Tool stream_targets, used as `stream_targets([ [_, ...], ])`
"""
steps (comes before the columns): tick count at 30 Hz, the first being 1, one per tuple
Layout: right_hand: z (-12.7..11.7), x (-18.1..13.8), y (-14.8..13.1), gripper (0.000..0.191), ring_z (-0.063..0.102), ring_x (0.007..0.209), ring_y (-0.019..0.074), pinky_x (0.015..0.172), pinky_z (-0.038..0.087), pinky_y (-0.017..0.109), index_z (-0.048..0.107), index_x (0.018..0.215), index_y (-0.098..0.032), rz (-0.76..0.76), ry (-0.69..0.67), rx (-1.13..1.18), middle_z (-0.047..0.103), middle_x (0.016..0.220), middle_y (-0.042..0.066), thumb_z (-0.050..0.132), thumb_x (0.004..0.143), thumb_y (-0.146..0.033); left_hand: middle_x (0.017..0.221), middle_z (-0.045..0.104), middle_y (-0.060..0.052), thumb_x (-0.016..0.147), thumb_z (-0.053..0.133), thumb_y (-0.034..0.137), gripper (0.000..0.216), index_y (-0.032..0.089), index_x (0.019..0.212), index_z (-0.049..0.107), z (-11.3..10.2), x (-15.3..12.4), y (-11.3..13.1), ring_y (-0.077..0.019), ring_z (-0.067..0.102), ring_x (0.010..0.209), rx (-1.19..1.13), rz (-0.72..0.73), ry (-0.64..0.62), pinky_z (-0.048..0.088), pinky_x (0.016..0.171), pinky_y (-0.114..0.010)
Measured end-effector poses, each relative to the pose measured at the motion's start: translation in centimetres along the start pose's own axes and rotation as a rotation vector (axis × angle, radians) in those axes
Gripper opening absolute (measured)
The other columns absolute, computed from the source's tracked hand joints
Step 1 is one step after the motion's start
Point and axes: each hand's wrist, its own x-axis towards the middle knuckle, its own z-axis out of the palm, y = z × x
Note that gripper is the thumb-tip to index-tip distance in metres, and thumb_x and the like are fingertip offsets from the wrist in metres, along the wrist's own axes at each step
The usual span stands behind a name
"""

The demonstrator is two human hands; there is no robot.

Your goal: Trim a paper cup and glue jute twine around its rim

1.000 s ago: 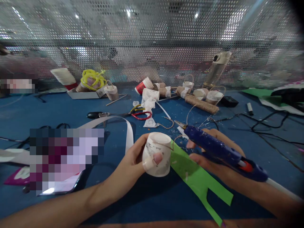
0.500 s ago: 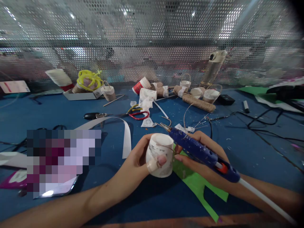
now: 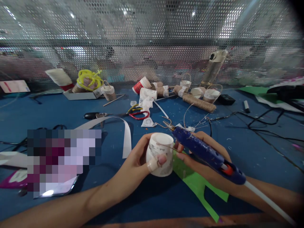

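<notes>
Your left hand (image 3: 139,161) is clamped on a printed paper cup (image 3: 163,171), thumb across its front, probably to steady its curved wall. The cup is in front of you, just left of a green strip (image 3: 190,182). Your right hand (image 3: 201,167) is wrapped round a blue hot-glue gun (image 3: 201,146), its thumb and forefinger apparently together on a twine (image 3: 167,146) running across the cup. The nozzle (image 3: 169,125) points beyond the cup, perhaps to spare your fingers its heat. Your left fingertips are hidden behind the cup; the gun covers part of your right hand. The white glue stick (image 3: 268,201) runs toward the lower-right edge. Whether the twine is fixed, or the cup touches the blue table (image 3: 114,205), cannot be told.
</notes>
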Motion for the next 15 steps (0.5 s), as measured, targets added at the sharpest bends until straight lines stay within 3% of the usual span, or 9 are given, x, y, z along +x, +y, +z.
stream_targets([
  [4, -0.2, 0.0, 0.2, 0.022, 0.068, 0.068, 0.0158, 0.062, 0.054, 0.027, 0.062, 0.086, -0.029, -0.021, 0.038, 0.002, 0.072, 0.082, -0.006, 0.078, 0.079, -0.017, 0.117, 0.067, -0.003, 0.087, 0.077, 0.04, 0.044, 0.027, 0.126, 0.06, -0.1, 0.0, 0.0, -0.0221, 0.06, 0.112, -0.002, 0.003, 0.018, 0.051, 0.094, -0.026],
  [10, -1.0, 0.0, 0.5, 0.017, 0.065, 0.07, 0.013, 0.063, 0.053, 0.025, 0.064, 0.092, -0.029, 0.008, -0.052, -0.001, 0.069, 0.086, -0.005, 0.076, 0.085, -0.02, 0.116, 0.069, -0.004, 0.088, 0.076, 0.041, 0.042, 0.027, 0.125, 0.062, -0.1, 0.0, 0.2, -0.0242, 0.062, 0.11, 0.016, 0.0, 0.042, 0.052, 0.091, -0.028],
  [15, -1.3, 0.6, 0.2, 0.02, 0.063, 0.067, 0.0123, 0.063, 0.054, 0.024, 0.066, 0.09, -0.027, 0.025, -0.025, 0.003, 0.07, 0.085, -0.004, 0.08, 0.08, -0.018, 0.115, 0.068, -0.002, 0.087, 0.077, 0.04, 0.042, 0.029, 0.125, 0.062, -0.3, -0.1, 0.1, -0.0216, 0.062, 0.107, 0.009, -0.002, 0.034, 0.052, 0.09, -0.025],
])
